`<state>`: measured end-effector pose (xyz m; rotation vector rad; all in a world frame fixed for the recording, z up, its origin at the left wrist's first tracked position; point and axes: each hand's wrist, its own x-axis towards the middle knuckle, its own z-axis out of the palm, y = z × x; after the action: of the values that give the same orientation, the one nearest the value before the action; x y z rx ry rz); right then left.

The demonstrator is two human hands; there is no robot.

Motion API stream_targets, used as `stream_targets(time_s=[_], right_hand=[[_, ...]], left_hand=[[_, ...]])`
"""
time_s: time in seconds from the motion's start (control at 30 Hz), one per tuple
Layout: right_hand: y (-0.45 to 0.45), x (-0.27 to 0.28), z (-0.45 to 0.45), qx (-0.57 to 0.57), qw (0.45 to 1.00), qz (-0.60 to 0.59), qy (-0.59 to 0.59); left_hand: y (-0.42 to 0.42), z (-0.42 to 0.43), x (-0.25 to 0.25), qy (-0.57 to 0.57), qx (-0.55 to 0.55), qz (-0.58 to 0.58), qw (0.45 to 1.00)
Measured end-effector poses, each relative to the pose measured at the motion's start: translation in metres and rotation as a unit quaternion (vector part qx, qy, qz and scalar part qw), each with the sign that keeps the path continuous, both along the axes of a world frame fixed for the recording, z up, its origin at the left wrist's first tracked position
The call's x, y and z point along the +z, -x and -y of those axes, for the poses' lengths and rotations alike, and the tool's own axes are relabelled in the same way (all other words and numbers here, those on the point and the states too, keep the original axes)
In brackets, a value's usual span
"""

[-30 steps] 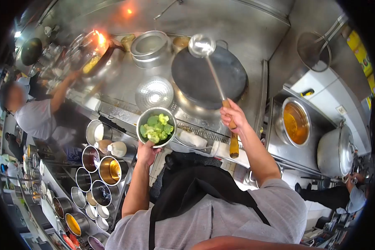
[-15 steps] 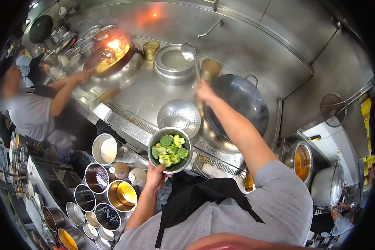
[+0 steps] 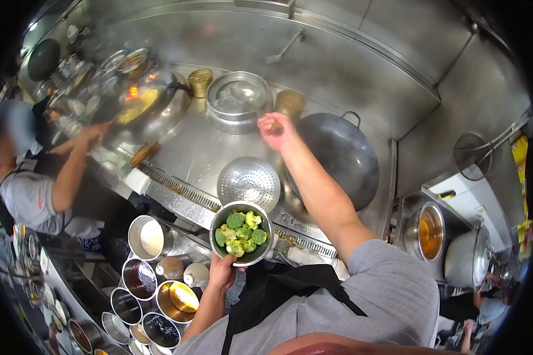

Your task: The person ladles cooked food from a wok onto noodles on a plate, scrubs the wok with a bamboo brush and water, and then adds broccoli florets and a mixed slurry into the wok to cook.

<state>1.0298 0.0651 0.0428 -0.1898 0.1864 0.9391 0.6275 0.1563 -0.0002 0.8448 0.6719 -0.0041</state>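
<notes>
My left hand (image 3: 222, 271) grips the near rim of a metal bowl (image 3: 214, 228) filled with green broccoli (image 3: 241, 232). Farther up, my right hand (image 3: 276, 130) is closed round the ladle's handle. The ladle (image 3: 246, 97) reaches down into the round metal pot (image 3: 234, 121) at the back of the stove, its bowl hard to make out in the liquid. Beyond my right forearm sits a large dark wok (image 3: 343, 160). A perforated strainer (image 3: 249, 182) lies between the pot and the broccoli bowl.
At left, a co-worker (image 3: 32, 189) handles a wok with flames. Several containers of sauces and liquids, including an amber one (image 3: 177, 300), stand at lower left. A basin of orange liquid (image 3: 430, 235) and a lidded pot (image 3: 466, 260) are on the right. A wire skimmer (image 3: 472, 155) hangs above.
My right hand has moved from over the wok to the left, and the ladle has gone down into the pot. My left hand still holds the broccoli bowl. The flames at left look smaller.
</notes>
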Motion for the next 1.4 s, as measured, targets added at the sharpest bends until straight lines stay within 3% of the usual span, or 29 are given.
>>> stream_targets(time_s=[0.07,0.2,0.27,0.33,0.4,0.5,0.57,0.6,0.67,0.73,0.8,0.83,0.87,0.93,0.97,1.0,1.07,1.13,1.2,1.3,1.37,1.4], right_hand=[[0.015,0.018,0.032,0.008,1.0,-0.011,-0.023],[0.065,0.046,0.116,-0.028,0.997,0.078,-0.006],[0.087,0.058,0.156,-0.039,0.995,0.085,0.025],[0.111,0.077,0.193,-0.072,0.989,0.088,0.096],[0.132,0.083,0.226,-0.098,0.978,0.11,0.146],[0.164,0.085,0.277,-0.118,0.944,0.075,0.298],[0.181,0.07,0.315,-0.101,0.938,0.077,0.322],[0.188,0.062,0.332,-0.094,0.929,0.082,0.349],[0.21,0.062,0.356,-0.073,0.888,0.087,0.446],[0.226,0.042,0.394,-0.03,0.905,0.13,0.405],[0.245,0.024,0.429,0.021,0.851,0.249,0.462],[0.253,0.002,0.448,0.056,0.765,0.341,0.544],[0.265,-0.017,0.467,0.061,0.768,0.341,0.539],[0.284,-0.028,0.491,0.105,0.412,0.539,0.727],[0.287,-0.025,0.5,0.14,0.448,0.498,0.73],[0.29,-0.027,0.508,0.143,0.448,0.505,0.724],[0.296,-0.031,0.526,0.143,0.387,0.529,0.742],[0.295,-0.038,0.537,0.134,0.372,0.545,0.739],[0.291,-0.045,0.541,0.118,0.361,0.579,0.721],[0.294,-0.04,0.532,0.088,0.382,0.591,0.706],[0.302,-0.044,0.522,0.06,0.392,0.598,0.696],[0.309,-0.05,0.516,0.033,0.407,0.597,0.69]], left_hand=[[-0.014,-0.002,0.003,0.002,-0.02,-0.036,0.999],[-0.073,0.021,0.013,0.038,-0.029,0.045,0.998],[-0.113,0.032,0.009,-0.032,-0.104,0.051,0.993],[-0.162,0.05,0.008,-0.032,-0.164,0.068,0.984],[-0.206,0.082,0.007,-0.152,-0.199,0.136,0.959],[-0.253,0.135,-0.012,-0.319,-0.186,0.229,0.901],[-0.277,0.163,-0.049,-0.659,-0.153,0.182,0.714],[-0.279,0.176,-0.043,-0.66,-0.149,0.182,0.713],[-0.282,0.197,-0.018,-0.705,-0.221,0.071,0.67],[-0.285,0.209,-0.008,-0.758,-0.191,0.083,0.618],[-0.289,0.215,0.005,-0.78,-0.154,0.09,0.599],[-0.292,0.214,0.008,-0.791,-0.118,0.1,0.593],[-0.294,0.213,0.012,-0.8,-0.08,0.111,0.585],[-0.291,0.214,0.033,-0.802,-0.018,0.117,0.585],[-0.288,0.214,0.042,-0.802,0.001,0.111,0.587],[-0.284,0.214,0.05,-0.802,0.021,0.106,0.588],[-0.269,0.223,0.062,-0.799,0.043,0.084,0.594],[-0.256,0.228,0.061,-0.797,0.053,0.087,0.595],[-0.246,0.225,0.032,-0.816,-0.049,0.106,0.567],[-0.205,0.225,0.029,-0.812,-0.087,0.053,0.575],[-0.178,0.213,0.03,-0.738,-0.006,0.047,0.673],[-0.161,0.204,0.025,-0.736,0.007,0.039,0.675]])
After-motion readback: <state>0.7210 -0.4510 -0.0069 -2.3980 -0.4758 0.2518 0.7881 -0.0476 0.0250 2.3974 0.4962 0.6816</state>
